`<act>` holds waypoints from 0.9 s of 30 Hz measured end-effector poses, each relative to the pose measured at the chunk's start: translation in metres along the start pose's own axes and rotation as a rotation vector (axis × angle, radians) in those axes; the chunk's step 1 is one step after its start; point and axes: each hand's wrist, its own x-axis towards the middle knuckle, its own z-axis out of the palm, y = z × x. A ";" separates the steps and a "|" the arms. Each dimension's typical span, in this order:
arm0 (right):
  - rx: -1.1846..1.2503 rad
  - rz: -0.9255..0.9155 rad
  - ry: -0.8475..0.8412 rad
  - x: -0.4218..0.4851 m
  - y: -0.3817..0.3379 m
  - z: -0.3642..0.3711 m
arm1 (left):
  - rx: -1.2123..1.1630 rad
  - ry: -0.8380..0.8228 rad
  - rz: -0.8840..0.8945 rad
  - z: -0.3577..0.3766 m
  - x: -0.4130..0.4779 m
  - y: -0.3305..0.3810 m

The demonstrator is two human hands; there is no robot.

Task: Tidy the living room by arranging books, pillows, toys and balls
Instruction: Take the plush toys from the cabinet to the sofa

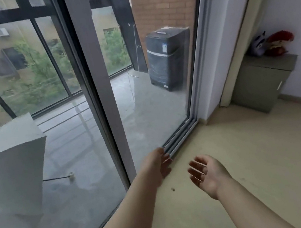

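Observation:
Two plush toys sit on a small grey-green cabinet [264, 83] at the far right: a purple-grey toy [258, 45] and a red toy [278, 42] beside it. My left hand [159, 165] reaches forward over the floor near the sliding door's bottom track, fingers relaxed and holding nothing. My right hand [208, 174] is held out lower right of it, palm turned inward, fingers straight and empty. Both hands are far from the toys.
A large glass sliding door [142, 95] fills the left and middle; behind it a balcony holds a wrapped dark appliance [169, 59]. A white object [4, 164] is at the left. Beige floor [262, 155] stretches right toward the cabinet and wall.

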 end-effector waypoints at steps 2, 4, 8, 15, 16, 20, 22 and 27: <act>0.034 0.022 0.049 0.035 -0.026 -0.012 | 0.034 -0.022 -0.040 0.036 0.035 0.004; 0.057 0.030 0.080 0.064 -0.050 -0.022 | 0.078 -0.032 -0.074 0.062 0.063 0.009; 0.108 -0.019 0.087 0.122 -0.129 -0.045 | 0.116 -0.055 -0.080 0.136 0.126 0.026; 0.148 -0.100 0.147 0.217 -0.296 -0.110 | 0.144 -0.092 -0.102 0.310 0.218 0.065; 0.151 -0.108 0.157 0.230 -0.317 -0.116 | 0.144 -0.097 -0.094 0.330 0.228 0.073; 0.156 -0.049 0.178 0.278 -0.375 -0.135 | 0.114 -0.059 -0.086 0.394 0.275 0.091; 0.164 -0.041 0.166 0.310 -0.411 -0.149 | 0.093 -0.068 -0.094 0.434 0.312 0.095; 0.160 -0.063 0.244 0.375 -0.489 -0.179 | 0.103 -0.128 -0.133 0.530 0.380 0.104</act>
